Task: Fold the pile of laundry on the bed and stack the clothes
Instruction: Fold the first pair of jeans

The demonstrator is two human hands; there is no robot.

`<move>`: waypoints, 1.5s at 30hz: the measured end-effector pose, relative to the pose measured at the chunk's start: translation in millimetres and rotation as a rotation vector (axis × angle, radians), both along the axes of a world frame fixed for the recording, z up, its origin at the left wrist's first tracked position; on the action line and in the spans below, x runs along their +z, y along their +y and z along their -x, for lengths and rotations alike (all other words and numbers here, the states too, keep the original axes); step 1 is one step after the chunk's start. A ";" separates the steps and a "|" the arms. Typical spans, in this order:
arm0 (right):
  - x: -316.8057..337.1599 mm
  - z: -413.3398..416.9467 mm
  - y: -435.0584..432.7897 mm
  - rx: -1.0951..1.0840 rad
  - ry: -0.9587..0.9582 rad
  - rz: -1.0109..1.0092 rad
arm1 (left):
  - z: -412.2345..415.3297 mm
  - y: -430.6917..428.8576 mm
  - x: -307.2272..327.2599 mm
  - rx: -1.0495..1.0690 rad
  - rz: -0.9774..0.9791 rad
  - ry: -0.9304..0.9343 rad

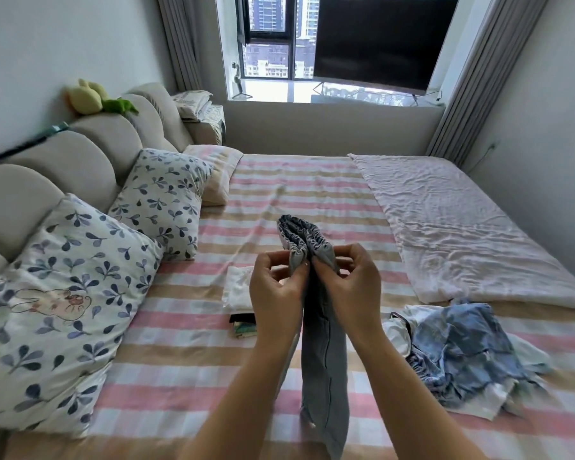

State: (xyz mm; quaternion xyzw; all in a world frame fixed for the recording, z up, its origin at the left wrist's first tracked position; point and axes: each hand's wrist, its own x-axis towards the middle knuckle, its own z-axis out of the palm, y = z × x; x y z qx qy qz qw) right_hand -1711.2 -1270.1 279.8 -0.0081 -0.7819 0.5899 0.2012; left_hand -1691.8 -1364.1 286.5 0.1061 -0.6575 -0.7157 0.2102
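Grey trousers (326,360), halved lengthwise, hang above the striped bed (193,327), hems nearest the viewer. The left hand (274,290) and right hand (352,283) each pinch the gathered waistband with curled fingers. Step in hand: folding one garment. Next it probably needs laying flat and doubling over. To the right lies one unfolded pile (462,350). Behind the left hand sits one folded stack (241,290), perhaps three items. Beyond are two leaf-print pillows (63,293) and one blanket (462,220).

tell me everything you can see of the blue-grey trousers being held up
The light blue-grey trousers look like soft denim, with a gathered elastic waistband on top and a dark seam down the leg. Folded lengthwise, they hang above the striped bed. The left hand and right hand pinch them just below the waistband, which flops away from the person. The lower end leaves the frame.
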 end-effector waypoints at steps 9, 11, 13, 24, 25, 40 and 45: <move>1.7 -9.6 8.9 0.143 0.041 -0.004 | -7.0 5.2 6.3 -0.120 -0.024 0.077; 2.4 -8.7 10.2 0.181 0.029 -0.037 | -7.4 3.9 8.1 -0.193 -0.145 0.085; 4.2 -5.6 13.4 0.155 0.030 -0.051 | -7.1 0.0 8.3 -0.315 -0.125 0.130; 18.3 10.5 60.2 0.349 0.037 0.152 | 30.3 -57.6 7.5 -0.325 0.164 0.199; 17.5 12.3 64.2 0.359 0.029 0.164 | 34.0 -58.9 3.9 -0.491 0.136 0.142; -4.3 94.6 117.6 0.338 -0.224 -0.093 | 117.9 5.3 -37.2 -0.374 -0.096 -0.148; -4.3 166.6 124.8 0.289 -0.359 -0.039 | 191.4 20.0 -31.5 -0.369 -0.041 -0.254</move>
